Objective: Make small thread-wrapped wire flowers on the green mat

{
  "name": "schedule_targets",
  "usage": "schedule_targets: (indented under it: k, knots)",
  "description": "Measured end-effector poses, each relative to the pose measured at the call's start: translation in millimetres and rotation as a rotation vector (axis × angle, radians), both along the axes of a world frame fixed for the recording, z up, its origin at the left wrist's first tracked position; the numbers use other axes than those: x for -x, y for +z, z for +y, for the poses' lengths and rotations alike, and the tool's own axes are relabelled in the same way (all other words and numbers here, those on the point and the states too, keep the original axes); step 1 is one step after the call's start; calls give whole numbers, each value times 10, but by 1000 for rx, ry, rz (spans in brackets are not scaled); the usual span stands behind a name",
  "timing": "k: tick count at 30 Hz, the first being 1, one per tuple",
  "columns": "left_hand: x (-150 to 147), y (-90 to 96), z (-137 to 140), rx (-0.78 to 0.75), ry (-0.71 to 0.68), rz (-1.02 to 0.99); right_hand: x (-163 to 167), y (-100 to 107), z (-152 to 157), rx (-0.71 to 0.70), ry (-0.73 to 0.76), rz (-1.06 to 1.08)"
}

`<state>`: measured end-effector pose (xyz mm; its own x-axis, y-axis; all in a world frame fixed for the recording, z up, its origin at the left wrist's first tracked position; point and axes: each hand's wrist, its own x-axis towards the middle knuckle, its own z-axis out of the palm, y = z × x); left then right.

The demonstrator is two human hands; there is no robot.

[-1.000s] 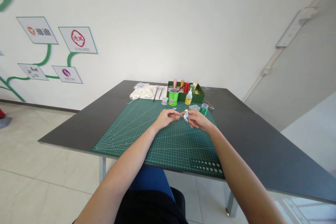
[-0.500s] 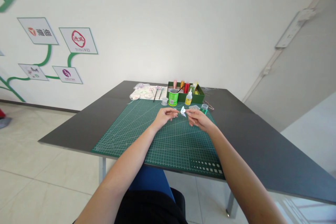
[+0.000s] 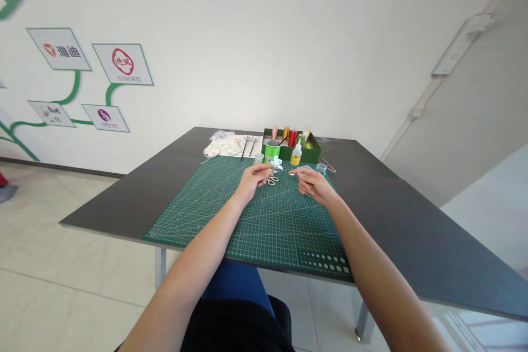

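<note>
Above the cutting mat [image 3: 256, 225], the left hand [image 3: 250, 180] pinches a pale-blue flower [image 3: 276, 161]; whether the right hand [image 3: 312, 183] grips anything, I cannot tell. A slack pinch could drop the flower onto the scissors [image 3: 271, 182].

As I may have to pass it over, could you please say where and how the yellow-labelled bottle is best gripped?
Grip the bottle around its body, below the narrow nozzle, probably from the person's side: it stands upright, with the green box behind and the green can to its left.
</note>
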<state>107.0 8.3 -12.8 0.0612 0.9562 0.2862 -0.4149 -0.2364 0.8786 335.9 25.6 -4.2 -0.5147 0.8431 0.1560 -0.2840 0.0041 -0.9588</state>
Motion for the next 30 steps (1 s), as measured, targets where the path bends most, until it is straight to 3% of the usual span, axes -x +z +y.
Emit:
schedule_targets:
  k: [11, 30]
  knots:
    - [20, 31, 10, 13, 18, -95, -8, 9, 8, -18, -52, 22]
    - [24, 35, -3, 21, 11, -39, -11, -2, 35, -54, -67, 75]
